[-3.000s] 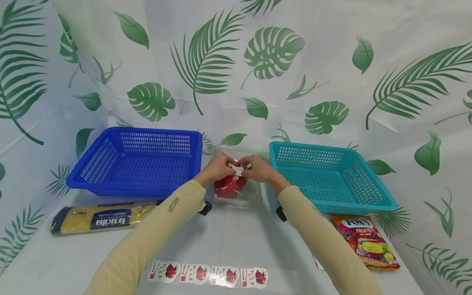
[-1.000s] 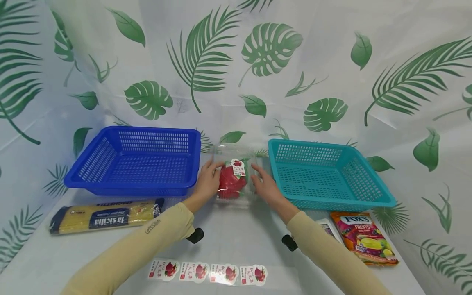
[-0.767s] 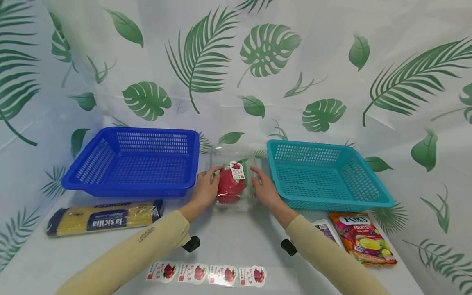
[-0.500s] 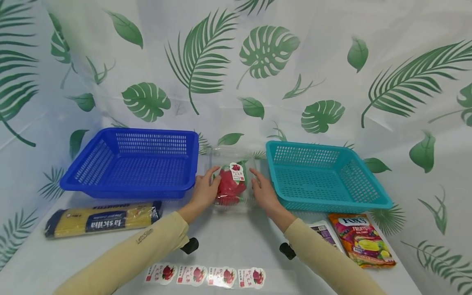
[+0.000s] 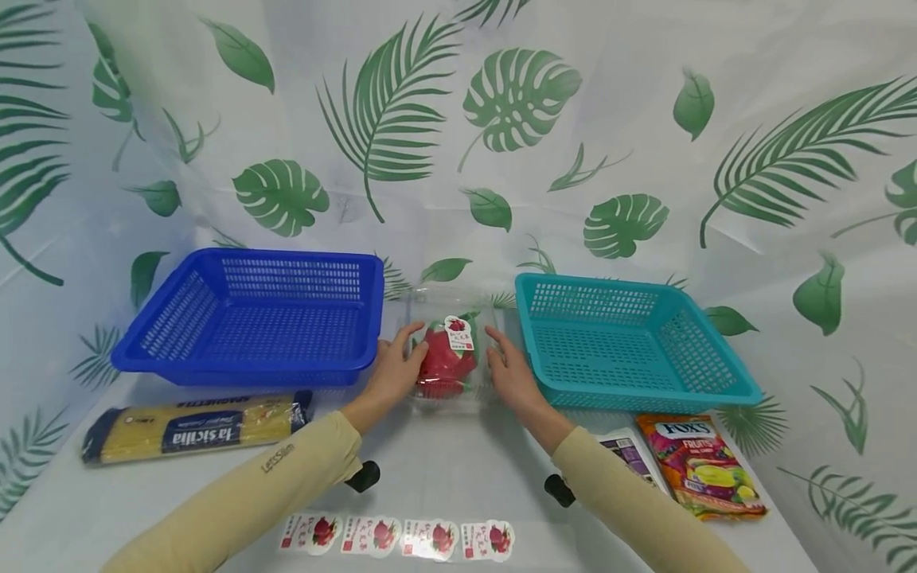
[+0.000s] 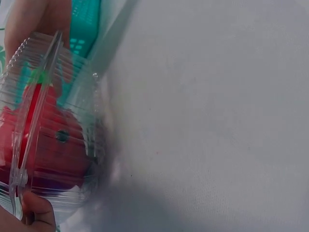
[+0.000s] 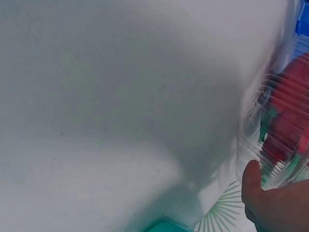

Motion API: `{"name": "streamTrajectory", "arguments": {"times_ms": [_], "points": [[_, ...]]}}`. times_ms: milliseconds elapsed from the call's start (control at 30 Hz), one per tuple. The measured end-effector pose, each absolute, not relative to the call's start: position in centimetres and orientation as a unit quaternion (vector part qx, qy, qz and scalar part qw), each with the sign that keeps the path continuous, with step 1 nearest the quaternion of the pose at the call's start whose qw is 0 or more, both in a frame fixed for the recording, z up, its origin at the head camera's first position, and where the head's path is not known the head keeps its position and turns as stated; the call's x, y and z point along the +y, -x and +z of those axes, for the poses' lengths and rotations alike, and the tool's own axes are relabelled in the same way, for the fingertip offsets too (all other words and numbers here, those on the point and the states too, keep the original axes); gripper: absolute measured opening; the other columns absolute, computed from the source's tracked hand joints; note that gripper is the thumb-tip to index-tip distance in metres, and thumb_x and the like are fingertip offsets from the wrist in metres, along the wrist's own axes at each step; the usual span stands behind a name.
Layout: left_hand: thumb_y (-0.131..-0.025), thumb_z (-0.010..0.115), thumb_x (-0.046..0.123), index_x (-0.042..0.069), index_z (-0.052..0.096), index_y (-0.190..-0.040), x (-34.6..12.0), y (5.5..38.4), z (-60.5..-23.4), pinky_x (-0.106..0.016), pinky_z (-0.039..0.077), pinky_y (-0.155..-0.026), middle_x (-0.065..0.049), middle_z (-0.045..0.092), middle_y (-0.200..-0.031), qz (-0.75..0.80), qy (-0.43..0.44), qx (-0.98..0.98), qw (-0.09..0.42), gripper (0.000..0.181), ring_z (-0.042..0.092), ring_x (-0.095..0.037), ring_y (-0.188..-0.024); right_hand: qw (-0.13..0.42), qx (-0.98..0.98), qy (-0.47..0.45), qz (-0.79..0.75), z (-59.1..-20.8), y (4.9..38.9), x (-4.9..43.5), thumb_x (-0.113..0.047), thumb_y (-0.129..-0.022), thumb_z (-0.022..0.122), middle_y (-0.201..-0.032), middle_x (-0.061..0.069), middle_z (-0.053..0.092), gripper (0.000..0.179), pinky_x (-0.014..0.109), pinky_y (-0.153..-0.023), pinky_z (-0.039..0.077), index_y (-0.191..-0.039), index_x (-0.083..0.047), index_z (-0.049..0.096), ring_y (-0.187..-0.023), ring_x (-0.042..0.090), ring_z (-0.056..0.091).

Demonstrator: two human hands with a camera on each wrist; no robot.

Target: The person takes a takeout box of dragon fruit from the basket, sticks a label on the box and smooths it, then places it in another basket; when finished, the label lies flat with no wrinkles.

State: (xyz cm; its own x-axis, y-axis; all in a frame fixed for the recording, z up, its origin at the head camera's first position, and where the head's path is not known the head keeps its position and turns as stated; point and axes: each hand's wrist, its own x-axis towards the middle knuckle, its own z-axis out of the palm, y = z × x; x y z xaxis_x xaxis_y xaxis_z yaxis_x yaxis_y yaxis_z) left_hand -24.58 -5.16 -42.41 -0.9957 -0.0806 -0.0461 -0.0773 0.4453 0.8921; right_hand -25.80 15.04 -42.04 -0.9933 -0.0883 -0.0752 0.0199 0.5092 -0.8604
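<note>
A clear plastic clamshell box [image 5: 446,394] sits between the two baskets. Inside it are red dragon fruit [image 5: 442,364] with green tips, and a white dragon fruit sticker [image 5: 458,333] lies on the lid. My left hand [image 5: 390,370] grips the box's left side; in the left wrist view its curled finger [image 6: 39,208] meets the rim. On the right side, my right hand [image 5: 514,374] touches the box with its fingers fairly straight. The right wrist view shows a straight digit [image 7: 251,181] against the ribbed wall. The undersides of both hands are hidden.
A blue basket [image 5: 247,374] stands left and a teal basket [image 5: 637,398] right. Spaghetti [image 5: 200,426] lies at left. A Fox's candy bag [image 5: 702,465] and a partly covered white-edged pack [image 5: 630,454] lie at right. Several stickers [image 5: 397,538] line the front on a clear strip.
Three seconds ago both hands were at the sticker over the lid. They have since moved apart to the box's two sides, leaving the sticker on it. Lately almost nothing has moved.
</note>
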Motion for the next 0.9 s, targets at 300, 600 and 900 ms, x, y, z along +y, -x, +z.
{"name": "streamTrajectory", "arguments": {"times_ms": [300, 600, 900], "points": [[-0.102, 0.048, 0.035, 0.031, 0.046, -0.145, -5.33, 24.83, -42.13, -0.042, 0.038, -0.079, -0.017, 0.042, -0.114, -0.527, -0.051, -0.848, 0.001, 0.044, 0.044, -0.029, -0.095, 0.079, 0.871, 0.014, -0.485, -41.88, 25.66, 14.92, -0.038, -0.106, 0.033, -0.160, 0.007, 0.023, 0.050, 0.056, -0.113, 0.023, -0.154, -0.030, 0.024, -0.146, 0.029, 0.021], [-0.102, 0.045, 0.036, 0.030, 0.042, -0.147, -5.70, 24.79, -42.04, -0.041, 0.037, -0.078, -0.015, 0.047, -0.107, -0.508, -0.024, -0.861, -0.011, 0.046, 0.043, -0.027, -0.095, 0.081, 0.867, 0.009, -0.492, -42.13, 25.86, 15.07, -0.038, -0.106, 0.034, -0.158, 0.009, 0.028, 0.047, 0.056, -0.112, 0.025, -0.152, -0.030, 0.029, -0.143, 0.029, 0.026], [-0.103, 0.047, 0.031, 0.025, 0.043, -0.147, -5.90, 24.69, -42.33, -0.039, 0.035, -0.073, -0.014, 0.045, -0.099, -0.516, -0.003, -0.856, -0.002, 0.045, 0.042, -0.026, -0.089, 0.069, 0.863, 0.005, -0.501, -42.36, 25.67, 14.86, -0.036, -0.107, 0.034, -0.156, 0.010, 0.031, 0.046, 0.054, -0.112, 0.026, -0.152, -0.031, 0.030, -0.143, 0.028, 0.029]]}}
